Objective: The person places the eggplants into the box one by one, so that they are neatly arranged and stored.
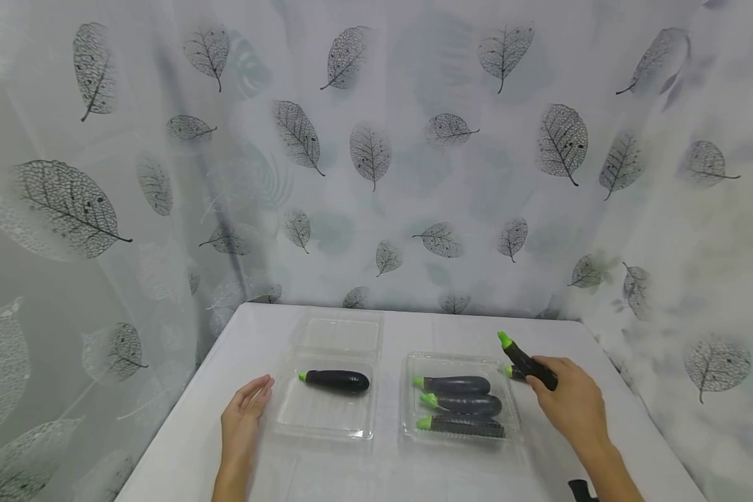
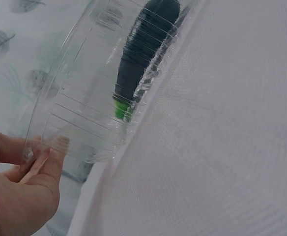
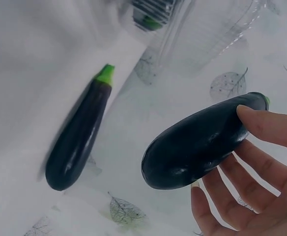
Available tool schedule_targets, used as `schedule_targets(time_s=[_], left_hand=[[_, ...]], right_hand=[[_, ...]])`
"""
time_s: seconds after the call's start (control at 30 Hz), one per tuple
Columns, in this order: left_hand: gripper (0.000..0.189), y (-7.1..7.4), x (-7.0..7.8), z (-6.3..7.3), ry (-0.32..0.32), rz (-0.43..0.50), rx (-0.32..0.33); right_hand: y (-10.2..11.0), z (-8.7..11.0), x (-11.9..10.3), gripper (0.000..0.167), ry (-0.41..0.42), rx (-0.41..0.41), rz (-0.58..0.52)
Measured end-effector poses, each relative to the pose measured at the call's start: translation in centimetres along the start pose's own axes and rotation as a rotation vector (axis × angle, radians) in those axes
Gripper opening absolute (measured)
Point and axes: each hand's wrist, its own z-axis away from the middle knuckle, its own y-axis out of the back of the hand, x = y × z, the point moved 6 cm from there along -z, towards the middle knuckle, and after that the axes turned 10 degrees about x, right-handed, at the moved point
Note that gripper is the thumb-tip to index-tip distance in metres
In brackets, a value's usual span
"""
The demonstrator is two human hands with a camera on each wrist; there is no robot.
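My right hand (image 1: 567,397) grips an eggplant (image 1: 530,362) with a bright green stem, raised above the table to the right of the right clear plastic box. The right wrist view shows thumb and fingers around this eggplant (image 3: 197,142). Another eggplant (image 3: 79,132) lies on the table, partly hidden by the held one in the head view. My left hand (image 1: 243,422) is at the left side of the left clear plastic box (image 1: 326,422), its fingers loosely extended. In the left wrist view, its fingertips are right at the box's edge. One eggplant (image 1: 337,381) lies inside that box.
The right clear box (image 1: 408,408) contains three eggplants side by side, stems to the left. Behind the left box lies its opened clear lid (image 1: 341,335). A white cloth covers the table (image 1: 339,474), and a leaf-printed curtain (image 1: 408,174) hangs around it.
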Motion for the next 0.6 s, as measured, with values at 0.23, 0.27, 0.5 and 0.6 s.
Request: schedule_targets(time_s=[0.23, 0.27, 0.5, 0.6], left_hand=[[0.04, -0.1, -0.1, 0.0, 0.008, 0.017, 0.002], [0.04, -0.1, -0.1, -0.1, 0.008, 0.018, 0.003], [0.041, -0.1, 0.0, 0.0, -0.006, -0.002, 0.001], [0.041, -0.1, 0.0, -0.1, -0.003, -0.004, 0.003]], right_hand=[[0.3, 0.1, -1.2, 0.042, 0.018, -0.002, -0.022], [0.3, 0.1, -1.4, 0.042, 0.021, -0.003, -0.025], [0.2, 0.2, -2.6, 0.042, 0.016, -0.02, -0.04], [0.1, 0.3, -3.0, 0.042, 0.01, -0.029, -0.042]])
